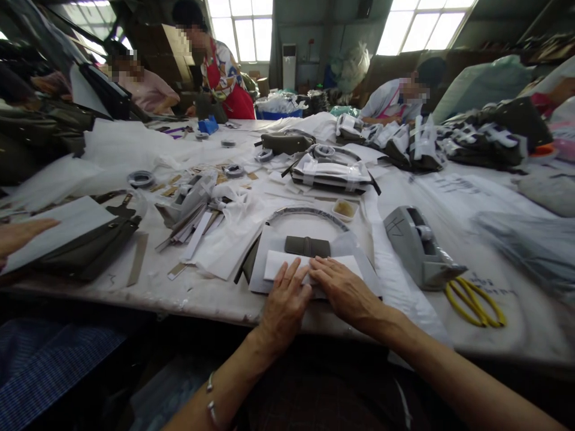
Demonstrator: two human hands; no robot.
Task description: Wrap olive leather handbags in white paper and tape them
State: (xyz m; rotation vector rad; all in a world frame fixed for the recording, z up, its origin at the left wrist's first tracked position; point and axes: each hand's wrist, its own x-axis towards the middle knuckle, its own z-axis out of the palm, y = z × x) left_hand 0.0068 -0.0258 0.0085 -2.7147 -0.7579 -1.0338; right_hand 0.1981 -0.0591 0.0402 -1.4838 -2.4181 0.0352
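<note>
Both my hands rest side by side at the near edge of the table. My left hand (pixel 285 302) lies flat with its fingers stretched onto a white paper piece (pixel 278 263). My right hand (pixel 344 290) lies flat beside it, fingers spread over the same paper. The paper covers a dark olive handbag (pixel 306 245) wrapped in white sheet, with its curved handle (pixel 309 211) arching behind. Neither hand grips anything.
A grey tape dispenser (pixel 415 245) and yellow snips (pixel 474 299) lie to the right. Another olive bag (pixel 90 248) and a co-worker's hand (pixel 20 233) are at left. Tape rolls (pixel 141 178), paper strips and wrapped bags (pixel 332 170) crowd the table. Three people work at the far side.
</note>
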